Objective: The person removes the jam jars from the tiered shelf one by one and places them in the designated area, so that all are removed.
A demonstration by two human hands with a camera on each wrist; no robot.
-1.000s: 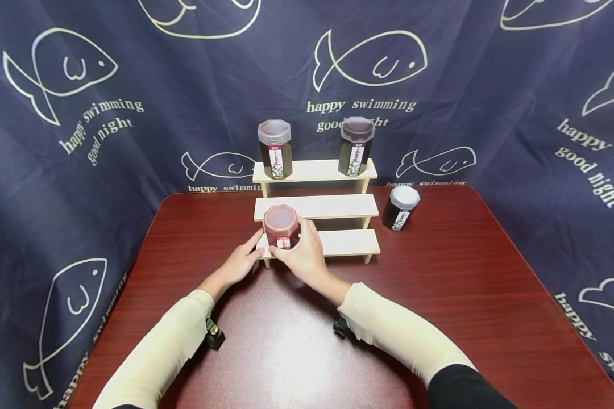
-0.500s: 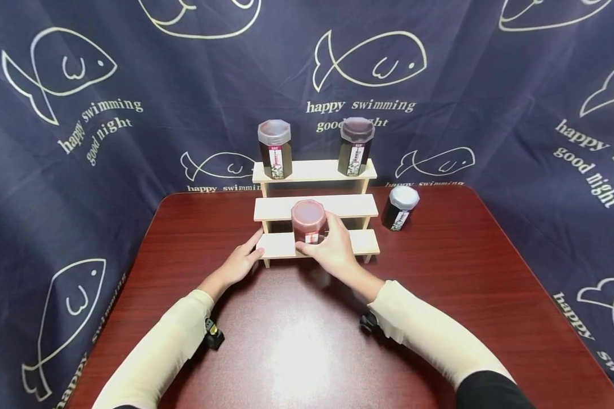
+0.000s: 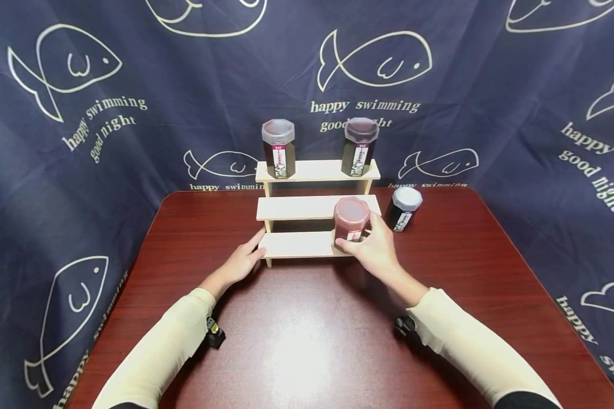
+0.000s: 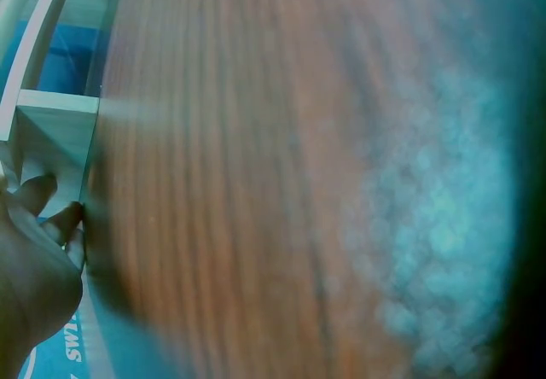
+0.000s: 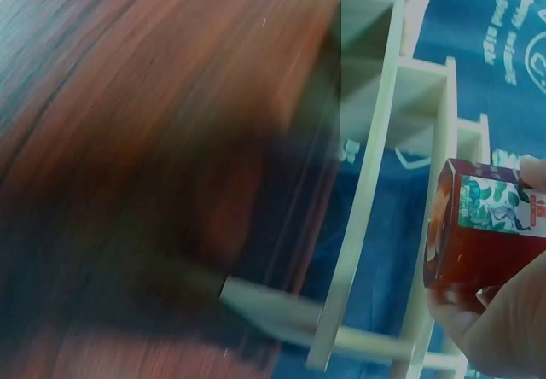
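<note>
My right hand holds the jar with the reddish-pink lid at the right end of the lowest step of the wooden rack. Its thumb is on the near side. In the right wrist view the jar shows a leafy label and fingers round it; whether its base touches the step cannot be told. My left hand grips the rack's lower left end, thumb on the front corner. Its fingers are against the side panel in the left wrist view.
Two dark jars stand on the top step, one left, one right. Another dark jar with a whitish lid stands on the red-brown table, right of the rack. A blue patterned cloth hangs behind.
My right hand has moved the reddish-lidded jar rightward, from the lowest step's left end to its right end. My left hand, beside that jar earlier, has stayed at the rack's left end.
</note>
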